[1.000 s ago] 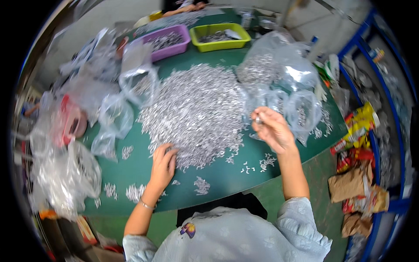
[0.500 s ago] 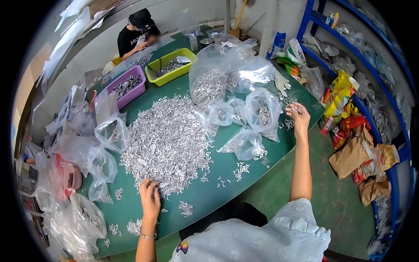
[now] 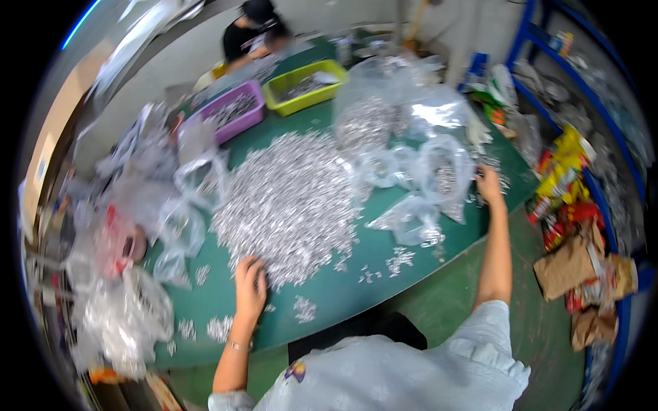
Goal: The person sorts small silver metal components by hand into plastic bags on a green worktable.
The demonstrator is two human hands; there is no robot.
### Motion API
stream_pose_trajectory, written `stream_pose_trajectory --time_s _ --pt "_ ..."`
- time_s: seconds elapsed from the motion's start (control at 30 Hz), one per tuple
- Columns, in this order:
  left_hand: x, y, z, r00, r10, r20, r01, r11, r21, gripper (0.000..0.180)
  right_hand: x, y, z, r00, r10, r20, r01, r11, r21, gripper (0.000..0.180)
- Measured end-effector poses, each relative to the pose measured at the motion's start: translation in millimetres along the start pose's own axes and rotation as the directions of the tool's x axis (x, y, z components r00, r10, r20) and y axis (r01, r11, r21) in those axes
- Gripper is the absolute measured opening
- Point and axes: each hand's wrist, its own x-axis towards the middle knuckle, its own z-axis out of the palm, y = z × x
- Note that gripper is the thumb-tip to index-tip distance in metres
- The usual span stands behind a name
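A large heap of small silvery metal pieces (image 3: 288,205), hook- or ring-like, is spread over the green table (image 3: 329,301). At the heap's near left edge rests my left hand (image 3: 251,282), its fingers bent but apart, with nothing plainly held in them. Far to the right, my right hand (image 3: 489,185) is at a small group of metal pieces (image 3: 504,181) near the table's edge. Its fingers are curled together; blur hides what is between them. Just left of it stands a clear plastic bag (image 3: 445,171) with metal pieces inside.
Bags of pieces (image 3: 367,123) crowd the table's far side, near a purple bin (image 3: 236,109) and a lime-green bin (image 3: 305,85). Plastic bags (image 3: 123,315) pile up at left. A co-worker (image 3: 250,31) sits at the far end. Blue shelving (image 3: 596,185) and paper sacks (image 3: 569,260) line the right.
The whole view has shifted and blurred. My right hand has gone from palm up, with a metal piece showing at its fingers, to turned down at the small group. My left hand stays at the heap's edge.
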Motion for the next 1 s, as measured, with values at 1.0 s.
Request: stream_pose_trajectory --time_s 1.0 --pt "52.9 -4.7 29.2 0.960 0.115 0.255 -0.159 0.975 0.157 0.048 -152.9 -333.2 10.6 0.684 -0.682 0.260 0.462 0.680 0.569 0.027"
